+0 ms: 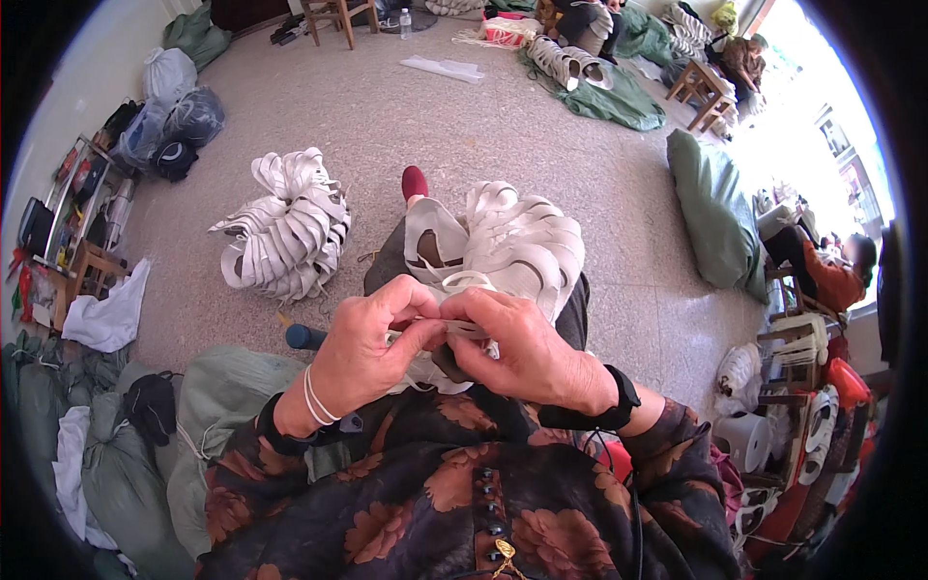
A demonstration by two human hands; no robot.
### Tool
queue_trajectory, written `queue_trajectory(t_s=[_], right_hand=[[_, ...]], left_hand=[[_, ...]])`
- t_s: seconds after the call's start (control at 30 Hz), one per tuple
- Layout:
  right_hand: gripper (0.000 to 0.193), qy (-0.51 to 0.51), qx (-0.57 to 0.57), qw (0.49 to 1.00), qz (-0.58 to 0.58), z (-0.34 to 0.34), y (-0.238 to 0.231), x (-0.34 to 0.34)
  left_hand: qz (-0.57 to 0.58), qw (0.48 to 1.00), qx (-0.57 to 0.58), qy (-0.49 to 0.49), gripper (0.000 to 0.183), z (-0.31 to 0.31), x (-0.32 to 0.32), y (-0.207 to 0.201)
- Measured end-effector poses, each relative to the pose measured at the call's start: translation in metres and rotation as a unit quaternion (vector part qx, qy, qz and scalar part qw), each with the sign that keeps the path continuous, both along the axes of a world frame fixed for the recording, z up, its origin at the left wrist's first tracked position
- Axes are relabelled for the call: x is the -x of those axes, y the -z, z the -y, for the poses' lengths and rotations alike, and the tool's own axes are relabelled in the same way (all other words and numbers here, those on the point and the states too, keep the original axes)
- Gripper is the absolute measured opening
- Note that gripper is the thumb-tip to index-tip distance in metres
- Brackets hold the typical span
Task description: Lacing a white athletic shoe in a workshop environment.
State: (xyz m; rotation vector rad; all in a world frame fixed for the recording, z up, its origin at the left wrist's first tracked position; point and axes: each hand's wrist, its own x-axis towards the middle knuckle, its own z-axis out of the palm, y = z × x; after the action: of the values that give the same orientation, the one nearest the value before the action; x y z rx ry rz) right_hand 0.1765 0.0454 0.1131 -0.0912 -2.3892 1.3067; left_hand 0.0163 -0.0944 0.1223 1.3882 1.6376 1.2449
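Observation:
My left hand (367,333) and my right hand (527,348) meet over my lap, thumbs and forefingers pinched together at the edge of a white shoe upper (466,330). Most of that upper is covered by my fingers. A white lace (471,278) loops up just beyond the fingertips. On my lap, right behind the hands, rests a bundle of nested white shoe uppers (532,242). Another stack of white uppers (290,227) lies on the floor to the left, apart from both hands.
Green sacks (710,208) lie to the right, and more green cloth (227,387) is at my left side. A metal rack (87,188) stands by the left wall. Finished-looking shoes (820,425) sit on a rack at right. Other people (836,275) sit along the right and far sides.

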Motion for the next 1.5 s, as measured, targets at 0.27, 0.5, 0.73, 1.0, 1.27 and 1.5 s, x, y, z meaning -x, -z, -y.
queue_trajectory(t_s=[0.27,0.5,0.73,1.0,1.27,1.5], right_hand=[[0.008,0.106,0.172,0.979,0.025,-0.050,-0.018,-0.029],[0.007,0.044,0.193,0.979,0.045,-0.042,-0.020,-0.035],[0.019,0.033,0.169,0.959,-0.224,-0.012,-0.131,-0.062],[0.009,0.037,0.177,0.970,-0.160,-0.018,-0.119,-0.048],[0.013,-0.010,0.255,0.946,-0.199,-0.038,-0.103,-0.045],[0.012,0.126,0.299,0.939,-0.109,-0.066,-0.062,-0.073]], left_hand=[[-0.204,0.957,-0.203,-0.038,0.022,-0.021,-0.031,0.064],[-0.352,0.910,-0.189,0.112,0.039,-0.048,-0.038,0.113],[-0.316,0.934,-0.150,0.077,0.043,-0.050,-0.043,0.118],[-0.302,0.932,-0.170,0.104,0.043,-0.042,-0.036,0.111],[0.005,0.961,-0.275,-0.029,0.031,-0.059,-0.084,0.035],[-0.027,0.980,-0.151,0.128,0.009,-0.052,-0.076,0.100]])
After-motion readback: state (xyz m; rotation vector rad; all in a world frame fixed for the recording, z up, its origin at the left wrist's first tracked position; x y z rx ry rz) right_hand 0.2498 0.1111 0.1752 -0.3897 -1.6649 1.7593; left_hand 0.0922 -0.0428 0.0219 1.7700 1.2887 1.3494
